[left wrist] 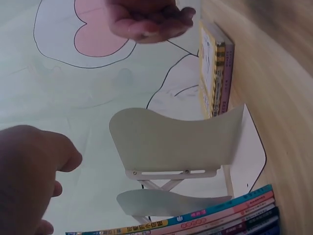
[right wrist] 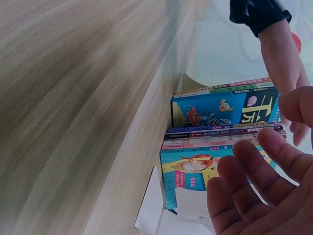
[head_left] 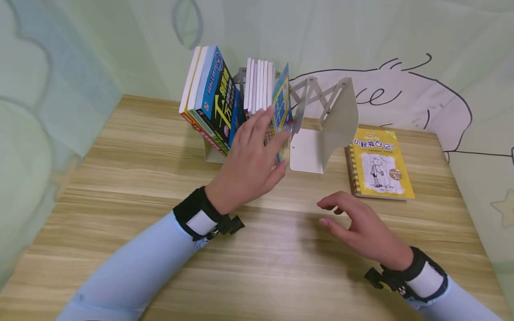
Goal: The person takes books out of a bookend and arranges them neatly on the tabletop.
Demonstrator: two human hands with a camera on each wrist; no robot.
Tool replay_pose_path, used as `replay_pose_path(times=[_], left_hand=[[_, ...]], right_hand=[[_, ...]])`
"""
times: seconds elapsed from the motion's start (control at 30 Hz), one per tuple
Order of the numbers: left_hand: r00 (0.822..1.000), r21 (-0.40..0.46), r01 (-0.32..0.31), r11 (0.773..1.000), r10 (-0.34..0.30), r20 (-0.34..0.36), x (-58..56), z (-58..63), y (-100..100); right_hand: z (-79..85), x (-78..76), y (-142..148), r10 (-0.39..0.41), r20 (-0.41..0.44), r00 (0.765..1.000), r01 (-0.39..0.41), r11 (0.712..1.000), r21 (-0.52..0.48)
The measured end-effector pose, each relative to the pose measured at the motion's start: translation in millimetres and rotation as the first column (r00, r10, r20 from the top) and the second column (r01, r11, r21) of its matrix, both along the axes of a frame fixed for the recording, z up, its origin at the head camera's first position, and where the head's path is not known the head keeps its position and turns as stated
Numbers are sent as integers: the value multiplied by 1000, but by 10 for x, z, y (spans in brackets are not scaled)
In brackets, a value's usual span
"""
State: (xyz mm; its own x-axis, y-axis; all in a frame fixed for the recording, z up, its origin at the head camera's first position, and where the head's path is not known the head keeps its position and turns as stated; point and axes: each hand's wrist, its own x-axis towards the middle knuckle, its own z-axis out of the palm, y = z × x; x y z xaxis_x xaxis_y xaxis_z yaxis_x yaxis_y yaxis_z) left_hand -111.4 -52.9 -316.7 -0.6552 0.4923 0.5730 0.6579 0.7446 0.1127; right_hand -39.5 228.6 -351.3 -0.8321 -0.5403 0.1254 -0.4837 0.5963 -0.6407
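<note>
In the head view my left hand (head_left: 250,167) is spread, fingers fairly straight, over the front of a row of thin upright books (head_left: 260,84). Its fingertips overlap their front edges and a blue-covered book (head_left: 282,100) leaning at the row's right end. To the left, thicker books (head_left: 217,96) tilt in the same metal expanding bookend (head_left: 341,116). My right hand (head_left: 361,229) hovers over the table, fingers loosely bent and holding nothing. The right wrist view shows its relaxed fingers (right wrist: 244,181) before the colourful book covers (right wrist: 195,171).
A yellow comic-style book (head_left: 379,165) lies on another book at the bookend's right. The bookend's right section stands without books between its plates. Behind the wooden table (head_left: 261,267) hangs a printed cloth backdrop (head_left: 341,35).
</note>
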Motion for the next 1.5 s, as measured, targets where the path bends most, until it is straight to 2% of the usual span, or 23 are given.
replay_pose_path(times=[0.2, 0.3, 0.53, 0.73, 0.9, 1.0, 1.1, 1.17, 1.23, 1.33, 1.37, 1.43, 1.5], left_hand=[[998, -53, -65, 997, 65, 2, -77, -13, -14], [997, -49, -80, 996, 80, -14, -92, -25, -11], [995, 46, -82, 996, 84, -59, -91, -55, -8], [996, 168, -30, 985, 44, -80, -51, -55, -19], [996, 281, 15, 960, 12, -93, -6, -48, 7], [996, 352, 19, 936, 12, -86, 11, -55, 4], [1000, 435, -1, 900, 10, -18, 9, -65, -7], [997, 495, -32, 868, -10, 81, 8, -75, -12], [977, 560, -67, 826, -59, 205, 14, -86, -16], [913, 613, -146, 776, -133, 386, 19, -108, -17], [893, 610, -173, 773, -139, 429, 20, -116, -17], [861, 583, -225, 781, -121, 494, 18, -137, -17], [847, 546, -258, 797, -85, 525, 17, -160, -17]], right_hand=[[-7, -4, 4, -10, 18, 1000, 10, 1000, 5], [-15, -7, 13, -16, 31, 999, 15, 1000, 8], [-38, -4, 33, -33, 75, 997, 32, 999, 17], [-57, -1, 38, -35, 62, 997, 34, 999, 18], [-67, 7, 52, -48, 28, 998, 47, 998, 32], [-64, 16, 53, -58, 52, 997, 56, 998, 32], [-63, 22, 53, -65, 85, 994, 63, 998, 29], [-64, 25, 53, -67, 99, 993, 65, 998, 27], [-66, 24, 51, -68, 103, 992, 66, 997, 28], [-69, 21, 45, -67, 98, 993, 65, 998, 25], [-69, 21, 42, -67, 99, 993, 65, 998, 25], [-68, 21, 38, -66, 103, 992, 63, 998, 26], [-65, 21, 37, -67, 115, 991, 64, 997, 33]])
